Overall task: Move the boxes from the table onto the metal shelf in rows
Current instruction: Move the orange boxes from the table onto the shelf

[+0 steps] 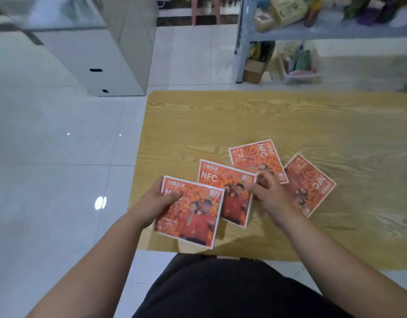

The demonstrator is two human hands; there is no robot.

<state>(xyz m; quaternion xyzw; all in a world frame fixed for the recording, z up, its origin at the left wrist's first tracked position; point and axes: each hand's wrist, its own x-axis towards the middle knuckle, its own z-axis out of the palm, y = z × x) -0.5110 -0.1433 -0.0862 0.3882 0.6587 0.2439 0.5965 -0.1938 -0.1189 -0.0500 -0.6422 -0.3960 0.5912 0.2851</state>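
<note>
Count: four orange boxes, two hands, one table [289, 115], one metal shelf [324, 31]. All positions below are referenced to the table.

1. Box A [193, 216] is at the table's near-left corner and overhangs its near edge. My left hand [156, 203] grips it: the thumb lies across the top face near the box's far-left corner and the fingers are curled underneath. I cannot tell whether the box touches the tabletop.
2. Box B [223, 180] lies flat on the table, just beyond box A, which covers its near-left corner. My right hand [269, 193] is at the right edge of this box. Its fingers are curled, not spread, and the thumb rests on the printed face. The underside of the edge is hidden, so I cannot tell whether the hand pinches the box or only touches it.
3. Box C [255, 157] lies flat, further toward the table's centre, rotated so that its lettering runs sideways. My right hand covers its near corner.
4. Box D [312, 180] lies flat, to the right of box C, also rotated. My right wrist crosses its near-left part.

All four boxes carry the same print with the letters NFC.

The metal shelf stands beyond the table's far edge and bears assorted blurred goods on one visible tier. None of the four boxes is on it.

One white cabinet [94, 53] stands on the floor off the table's far-left corner.
</note>
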